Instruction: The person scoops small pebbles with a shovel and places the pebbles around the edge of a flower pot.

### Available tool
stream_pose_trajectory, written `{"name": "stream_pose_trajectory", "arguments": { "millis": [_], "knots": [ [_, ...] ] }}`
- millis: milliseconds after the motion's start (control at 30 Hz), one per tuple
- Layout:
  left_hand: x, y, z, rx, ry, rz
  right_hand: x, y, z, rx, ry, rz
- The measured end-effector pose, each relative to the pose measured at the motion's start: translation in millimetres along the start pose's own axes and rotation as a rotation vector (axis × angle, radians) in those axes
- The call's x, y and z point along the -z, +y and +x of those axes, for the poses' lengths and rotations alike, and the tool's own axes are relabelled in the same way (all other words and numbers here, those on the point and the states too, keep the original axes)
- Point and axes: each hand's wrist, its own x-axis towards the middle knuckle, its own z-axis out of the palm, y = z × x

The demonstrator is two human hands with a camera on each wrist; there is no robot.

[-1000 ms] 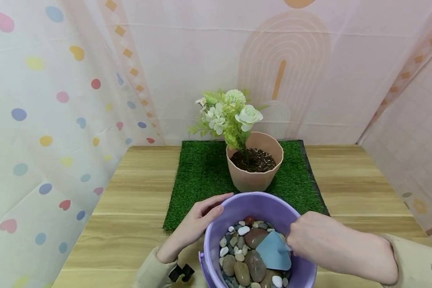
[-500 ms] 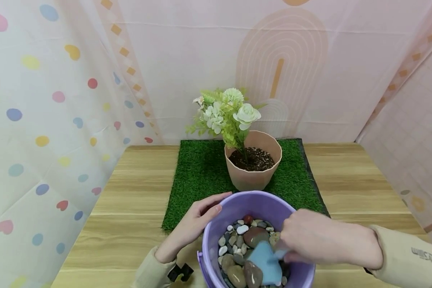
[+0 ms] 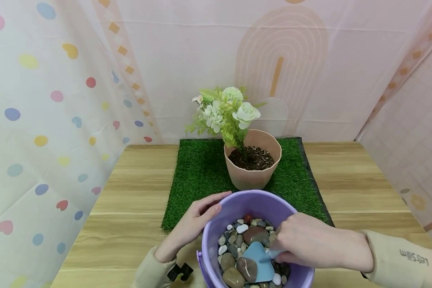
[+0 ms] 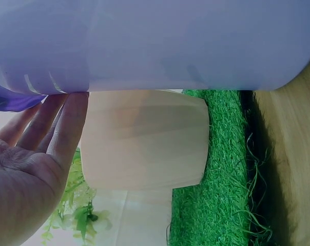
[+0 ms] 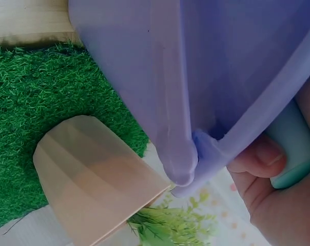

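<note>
A purple bucket (image 3: 216, 236) stands at the front of the table with a bed of stones inside. My right hand (image 3: 304, 242) reaches over its right rim, fingers curled round the handle of a light blue shovel (image 3: 261, 258). The blade lies among the stones, and a large brown stone (image 3: 247, 269) sits against and partly over its left edge. In the right wrist view the handle (image 5: 293, 146) passes between thumb and palm. My left hand (image 3: 192, 224) rests on the bucket's left rim. Straight fingers (image 4: 68, 120) touch the bucket's outer wall in the left wrist view.
A pinkish pot (image 3: 252, 178) holding dark soil and white artificial flowers (image 3: 228, 112) stands just behind the bucket, on a green grass mat (image 3: 201, 168). The bucket's purple handle (image 3: 203, 268) hangs at its left side. Patterned curtains (image 3: 201, 60) enclose the wooden table (image 3: 137, 208).
My right hand has moved left and the shovel blade with it, deeper among the stones. The large brown stone has shifted left. My left hand stays at the rim.
</note>
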Motion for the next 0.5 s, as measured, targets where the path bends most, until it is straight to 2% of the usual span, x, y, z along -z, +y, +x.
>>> {"name": "stream_pose_trajectory", "arguments": {
  "millis": [300, 500],
  "knots": [
    [-0.2, 0.4, -0.5, 0.003, -0.005, -0.016, -6.6, 1.2, 3.2, 0.023, -0.019, 0.079],
    [0.4, 1.0, -0.7, 0.0, -0.01, -0.014, -6.7, 2.1, 4.8, 0.041, 0.015, 0.116]
  ]
}}
